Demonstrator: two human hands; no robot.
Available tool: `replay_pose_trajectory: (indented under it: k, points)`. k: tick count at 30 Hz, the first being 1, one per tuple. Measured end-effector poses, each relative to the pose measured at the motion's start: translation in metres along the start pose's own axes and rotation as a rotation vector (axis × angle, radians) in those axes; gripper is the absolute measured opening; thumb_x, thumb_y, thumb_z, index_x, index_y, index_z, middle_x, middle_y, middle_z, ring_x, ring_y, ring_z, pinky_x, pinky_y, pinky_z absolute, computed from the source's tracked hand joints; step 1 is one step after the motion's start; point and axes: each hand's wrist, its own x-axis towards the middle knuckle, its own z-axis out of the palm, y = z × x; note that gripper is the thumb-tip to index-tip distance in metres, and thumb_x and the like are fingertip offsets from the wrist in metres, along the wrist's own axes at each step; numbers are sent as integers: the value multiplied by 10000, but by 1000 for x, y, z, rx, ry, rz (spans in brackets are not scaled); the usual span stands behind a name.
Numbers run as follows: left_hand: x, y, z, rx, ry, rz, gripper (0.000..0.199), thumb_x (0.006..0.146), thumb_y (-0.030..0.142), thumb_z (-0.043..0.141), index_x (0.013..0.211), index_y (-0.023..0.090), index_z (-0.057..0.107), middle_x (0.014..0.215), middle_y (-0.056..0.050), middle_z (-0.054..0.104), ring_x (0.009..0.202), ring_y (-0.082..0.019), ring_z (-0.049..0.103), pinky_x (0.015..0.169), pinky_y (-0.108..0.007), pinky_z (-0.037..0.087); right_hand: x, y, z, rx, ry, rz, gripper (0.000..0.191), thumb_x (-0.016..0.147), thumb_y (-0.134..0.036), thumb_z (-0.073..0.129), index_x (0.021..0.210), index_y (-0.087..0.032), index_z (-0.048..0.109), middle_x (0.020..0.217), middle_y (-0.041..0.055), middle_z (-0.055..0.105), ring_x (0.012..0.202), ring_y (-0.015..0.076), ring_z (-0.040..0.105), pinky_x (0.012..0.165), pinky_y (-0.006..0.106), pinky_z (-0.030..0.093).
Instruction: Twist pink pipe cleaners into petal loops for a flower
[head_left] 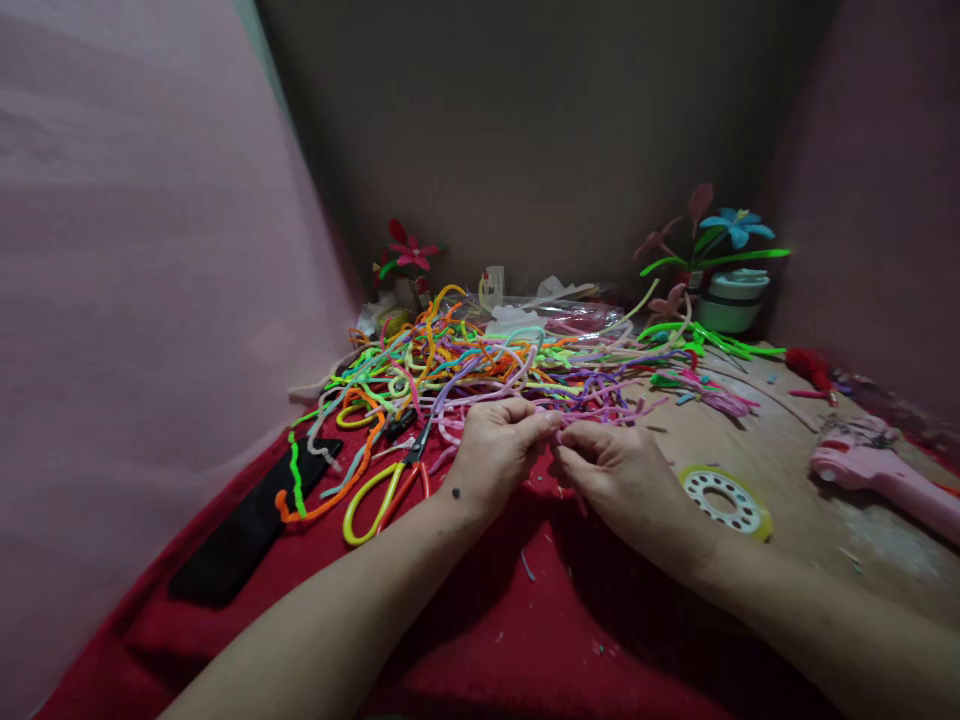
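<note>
My left hand (504, 445) and my right hand (619, 475) meet fingertip to fingertip in front of me. Both are pinched on a pink pipe cleaner (556, 437), most of it hidden by the fingers; a short end hangs below. Behind them spreads a tangled heap of pipe cleaners (450, 360) in orange, green, purple, pink and other colours. Scissors (375, 500) with yellow and red handles lie left of my left hand, blades pointing into the heap. A roll of clear yellowish tape (724, 500) lies flat just right of my right hand.
A black phone-like slab (240, 535) lies at left on the red cloth (480, 620). Far right is a pink glue gun (885, 475) on a brown board (810, 560). Pipe-cleaner flowers, one pink (412, 252) and one blue (737, 228), stand at the back near a lidded pot (735, 302).
</note>
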Motion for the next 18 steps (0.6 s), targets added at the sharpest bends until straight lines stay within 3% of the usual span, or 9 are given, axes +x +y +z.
replay_pose_trajectory:
  k: [5, 7, 13, 18]
  points:
    - [3, 3, -5, -30, -36, -37, 275, 609, 350, 710, 560, 125, 560, 439, 53, 425, 360, -31, 311, 371, -192, 206, 5, 1, -1, 425, -229, 235, 192, 751, -291, 554, 632, -152, 611, 621, 38, 639, 550, 130, 566, 554, 260, 435]
    - [3, 6, -6, 0, -46, -40, 292, 600, 366, 720, 558, 122, 564, 422, 59, 404, 353, -28, 293, 367, -191, 194, 7, -2, -1, 544, -259, 327, 198, 723, -330, 601, 650, -146, 595, 639, 47, 659, 557, 135, 596, 560, 268, 460]
    - [1, 6, -4, 70, -29, 35, 274, 606, 347, 728, 603, 115, 582, 523, 22, 524, 405, -42, 383, 400, -197, 262, 6, -7, -1, 523, -205, 413, 252, 651, -321, 658, 554, -156, 493, 561, 46, 655, 483, 128, 594, 491, 244, 456]
    - [4, -3, -2, 108, 46, 108, 243, 646, 315, 685, 561, 124, 563, 460, 40, 480, 402, -51, 376, 406, -201, 275, 5, -5, 2, 475, -177, 484, 192, 666, -254, 618, 564, -167, 480, 547, 34, 656, 437, 125, 575, 440, 232, 441]
